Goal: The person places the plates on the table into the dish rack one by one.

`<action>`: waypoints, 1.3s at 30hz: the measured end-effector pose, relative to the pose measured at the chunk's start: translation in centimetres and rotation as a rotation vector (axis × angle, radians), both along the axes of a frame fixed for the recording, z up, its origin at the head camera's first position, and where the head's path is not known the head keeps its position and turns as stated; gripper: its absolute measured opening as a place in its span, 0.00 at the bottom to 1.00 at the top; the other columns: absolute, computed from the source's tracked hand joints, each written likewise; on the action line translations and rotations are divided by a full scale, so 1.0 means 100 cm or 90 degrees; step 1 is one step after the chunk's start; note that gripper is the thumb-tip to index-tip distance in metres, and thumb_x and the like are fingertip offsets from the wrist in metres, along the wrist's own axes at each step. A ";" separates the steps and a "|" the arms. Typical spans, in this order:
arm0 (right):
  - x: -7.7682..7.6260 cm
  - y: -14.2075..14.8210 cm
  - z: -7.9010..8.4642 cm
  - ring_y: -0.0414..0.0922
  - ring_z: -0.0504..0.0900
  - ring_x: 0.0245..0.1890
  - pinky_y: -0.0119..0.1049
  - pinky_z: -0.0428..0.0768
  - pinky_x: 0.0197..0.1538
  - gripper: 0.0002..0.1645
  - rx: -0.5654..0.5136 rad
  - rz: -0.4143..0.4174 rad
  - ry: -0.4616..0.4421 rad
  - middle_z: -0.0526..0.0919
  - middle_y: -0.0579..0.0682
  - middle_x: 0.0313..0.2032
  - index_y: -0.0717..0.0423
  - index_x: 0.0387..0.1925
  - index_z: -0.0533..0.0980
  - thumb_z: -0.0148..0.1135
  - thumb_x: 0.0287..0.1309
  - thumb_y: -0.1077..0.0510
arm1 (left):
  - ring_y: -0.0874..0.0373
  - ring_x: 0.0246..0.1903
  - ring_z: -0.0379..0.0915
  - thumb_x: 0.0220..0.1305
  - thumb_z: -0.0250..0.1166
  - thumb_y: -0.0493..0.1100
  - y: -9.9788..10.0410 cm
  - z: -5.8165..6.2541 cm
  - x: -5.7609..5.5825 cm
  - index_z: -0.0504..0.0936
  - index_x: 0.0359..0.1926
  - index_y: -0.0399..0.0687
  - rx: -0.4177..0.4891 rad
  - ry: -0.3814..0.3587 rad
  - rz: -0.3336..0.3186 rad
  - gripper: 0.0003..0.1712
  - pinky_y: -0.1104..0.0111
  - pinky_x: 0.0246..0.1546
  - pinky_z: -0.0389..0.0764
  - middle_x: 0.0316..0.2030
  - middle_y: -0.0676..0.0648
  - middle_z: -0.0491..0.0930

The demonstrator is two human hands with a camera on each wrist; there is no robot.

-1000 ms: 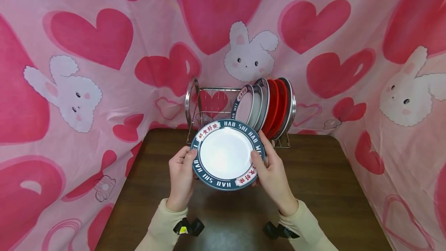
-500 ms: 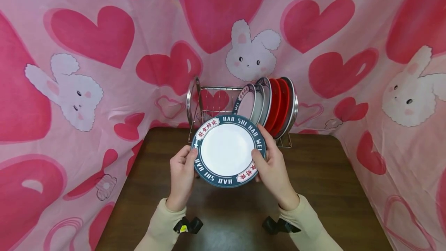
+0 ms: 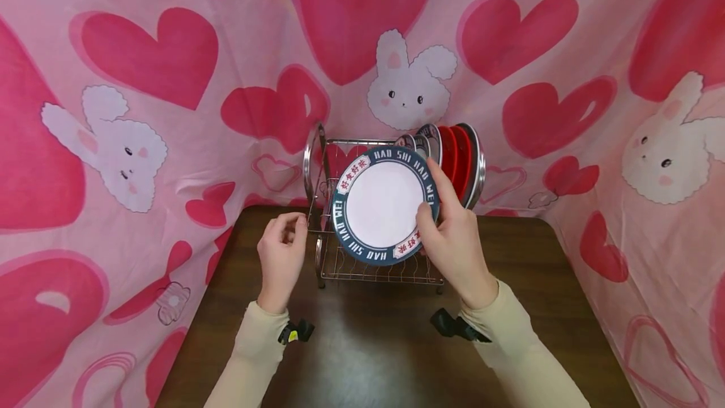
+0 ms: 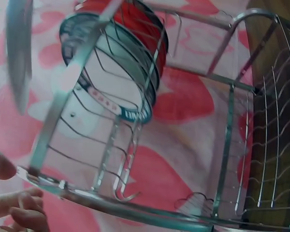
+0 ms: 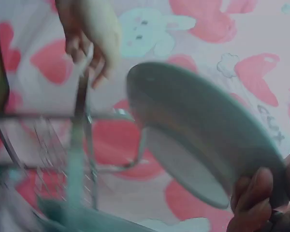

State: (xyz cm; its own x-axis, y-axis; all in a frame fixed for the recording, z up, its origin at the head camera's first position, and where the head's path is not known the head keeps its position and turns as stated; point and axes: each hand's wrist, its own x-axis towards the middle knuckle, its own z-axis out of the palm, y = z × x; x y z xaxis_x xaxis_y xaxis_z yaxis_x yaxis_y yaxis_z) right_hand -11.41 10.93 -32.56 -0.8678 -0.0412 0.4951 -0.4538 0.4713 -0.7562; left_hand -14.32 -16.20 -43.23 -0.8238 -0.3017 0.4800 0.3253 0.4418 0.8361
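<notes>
My right hand [image 3: 455,241] pinches the right rim of a white plate [image 3: 385,203] with a dark teal lettered border. The plate is tilted with its face towards the head camera, in front of the wire dish rack [image 3: 374,279]. In the right wrist view, the underside of the plate [image 5: 198,121] shows, with curled fingertips [image 5: 253,195] at its edge. My left hand [image 3: 281,257] is at the rack's left front end, fingers curled. In the left wrist view, the thumb and fingers [image 4: 26,212] close around the corner of the rack [image 4: 48,181].
Several plates stand on edge at the rack's right side, including red plates [image 3: 455,159] and teal-bordered plates [image 3: 432,134]. The rack stands on a dark wooden table [image 3: 510,307]. A pink cloth [image 3: 255,36] with hearts and rabbits hangs behind and at both sides.
My left hand has let go of the plate and moved left to the rack's end. My right hand has carried the plate up and forward, over the rack's front.
</notes>
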 end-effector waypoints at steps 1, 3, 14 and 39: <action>-0.003 -0.001 0.004 0.42 0.72 0.12 0.35 0.77 0.19 0.41 0.029 -0.017 0.026 0.86 0.54 0.31 0.47 0.80 0.60 0.56 0.68 0.65 | 0.57 0.26 0.73 0.71 0.67 0.40 -0.001 -0.001 -0.003 0.88 0.46 0.40 -0.009 -0.010 0.001 0.09 0.75 0.28 0.72 0.33 0.42 0.82; -0.010 -0.004 0.012 0.41 0.69 0.12 0.36 0.76 0.19 0.42 0.088 -0.053 0.075 0.80 0.52 0.22 0.50 0.80 0.60 0.57 0.67 0.66 | 0.56 0.26 0.73 0.71 0.67 0.41 -0.002 -0.003 -0.008 0.88 0.50 0.40 -0.030 -0.037 -0.004 0.11 0.73 0.29 0.72 0.33 0.43 0.81; -0.054 -0.022 0.038 0.48 0.66 0.09 0.41 0.69 0.16 0.38 0.280 -0.161 0.174 0.71 0.54 0.14 0.63 0.77 0.62 0.53 0.65 0.65 | 0.55 0.23 0.64 0.74 0.59 0.36 0.006 -0.001 -0.016 0.87 0.56 0.41 -0.048 -0.065 -0.022 0.16 0.68 0.27 0.65 0.25 0.46 0.75; -0.105 -0.069 0.027 0.54 0.81 0.21 0.47 0.82 0.26 0.39 0.516 -0.181 -0.055 0.78 0.54 0.19 0.64 0.79 0.54 0.51 0.73 0.58 | 0.56 0.25 0.65 0.73 0.59 0.34 0.007 -0.007 -0.016 0.87 0.58 0.40 -0.027 -0.056 -0.007 0.17 0.71 0.27 0.65 0.27 0.44 0.77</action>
State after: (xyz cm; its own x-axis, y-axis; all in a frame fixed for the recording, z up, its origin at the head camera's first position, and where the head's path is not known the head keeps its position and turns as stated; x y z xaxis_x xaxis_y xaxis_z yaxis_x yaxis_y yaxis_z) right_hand -21.94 4.04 -29.87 -0.9320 -0.1279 0.3390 -0.1926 0.9674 -0.1643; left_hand -15.89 -15.48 -43.89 -0.8669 -0.2728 0.4172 0.2564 0.4738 0.8425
